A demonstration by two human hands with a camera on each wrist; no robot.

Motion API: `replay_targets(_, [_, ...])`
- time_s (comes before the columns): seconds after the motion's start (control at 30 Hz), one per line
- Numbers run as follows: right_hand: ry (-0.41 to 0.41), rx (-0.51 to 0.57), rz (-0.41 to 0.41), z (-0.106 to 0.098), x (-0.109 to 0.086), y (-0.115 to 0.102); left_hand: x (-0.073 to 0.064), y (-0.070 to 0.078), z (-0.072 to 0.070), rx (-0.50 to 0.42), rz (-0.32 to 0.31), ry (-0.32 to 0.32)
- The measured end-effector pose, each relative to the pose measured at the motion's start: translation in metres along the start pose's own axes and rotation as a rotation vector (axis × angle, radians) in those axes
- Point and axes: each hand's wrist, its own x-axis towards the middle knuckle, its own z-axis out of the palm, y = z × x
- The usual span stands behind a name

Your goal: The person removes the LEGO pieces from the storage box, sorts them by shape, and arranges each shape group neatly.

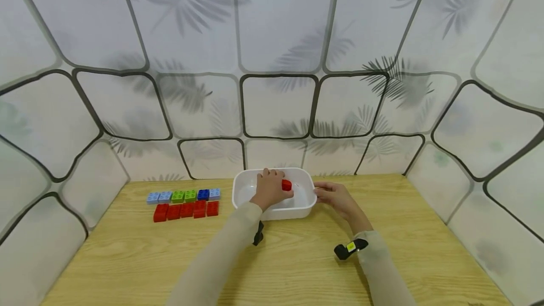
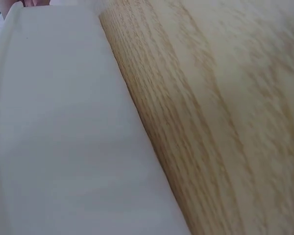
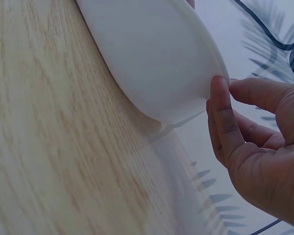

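Observation:
A white plastic tub stands on the table. My left hand reaches down into it from the front, its thumb and fingers around a red toy brick. At the tub's right end, my right hand pinches the rim with thumb and fingertips. The right wrist view shows that hand at the tub's rounded corner. The left wrist view is mostly filled by the tub's outer wall; the brick is hidden there.
Left of the tub, two rows of toy bricks lie on the wooden table. Behind is a row of light blue, green and dark blue bricks; in front are several red bricks. A patterned backdrop encloses the table's back and sides.

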Motion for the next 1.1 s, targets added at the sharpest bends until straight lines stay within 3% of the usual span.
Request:
replay_targets(0.33, [0.002, -0.035, 0.016, 0.0006, 0.0003, -0.0017, 0.0049, 0.0009, 0.0015, -0.021, 0.015, -0.034])
replay_targets(0.67, [-0.002, -0.018, 0.027, 0.0014, 0.0002, -0.0011, 0.0044, 0.0074, 0.0044, -0.035, 0.037, -0.029])
replay_targets(1.1, [0.002, -0.010, 0.013, 0.0011, 0.0000, -0.0011, 0.0023, 0.0029, 0.0045, -0.037, 0.056, -0.051])
